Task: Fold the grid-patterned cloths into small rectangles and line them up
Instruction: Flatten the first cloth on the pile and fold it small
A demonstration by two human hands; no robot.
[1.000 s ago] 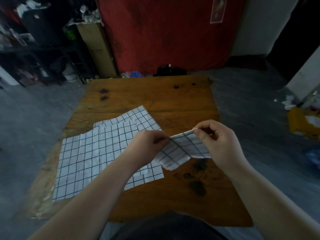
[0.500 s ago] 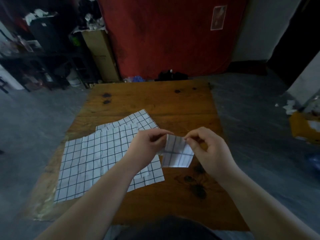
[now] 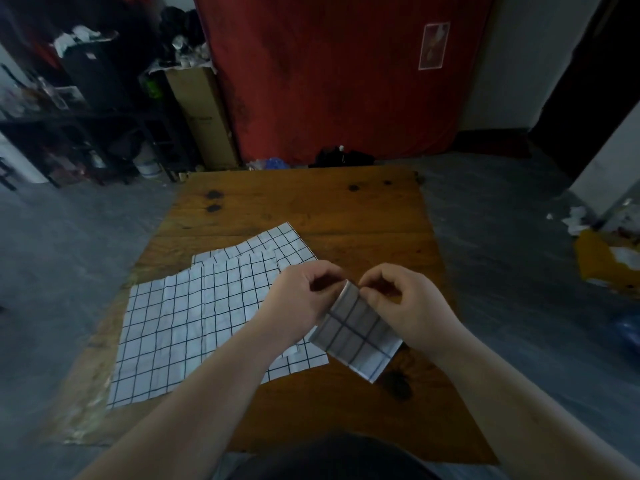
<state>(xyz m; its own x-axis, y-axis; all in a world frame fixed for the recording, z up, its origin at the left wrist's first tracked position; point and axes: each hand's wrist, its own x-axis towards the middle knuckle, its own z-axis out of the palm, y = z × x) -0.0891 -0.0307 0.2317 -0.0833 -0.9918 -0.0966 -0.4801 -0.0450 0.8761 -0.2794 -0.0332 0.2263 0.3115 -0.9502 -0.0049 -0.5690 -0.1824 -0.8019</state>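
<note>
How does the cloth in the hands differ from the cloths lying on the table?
The held cloth is folded into a small rectangle; the table cloths lie spread open, overlapping. The held cloth is raised, pinched at its top by the left hand and right hand; the table cloths rest flat on the table. Both are white with dark grid lines.

One wooden table (image 3: 311, 206). One folded cloth (image 3: 356, 332) in grid pattern, plus a spread of flat cloths (image 3: 180, 323) that looks like three overlapping sheets, though the layering makes the exact count uncertain. Two hands: one left hand (image 3: 301, 299), one right hand (image 3: 405, 303). In the background are one red hanging (image 3: 329, 81), one poster (image 3: 433, 46), one tall cardboard box (image 3: 204, 116) and one white bucket (image 3: 148, 164).
</note>
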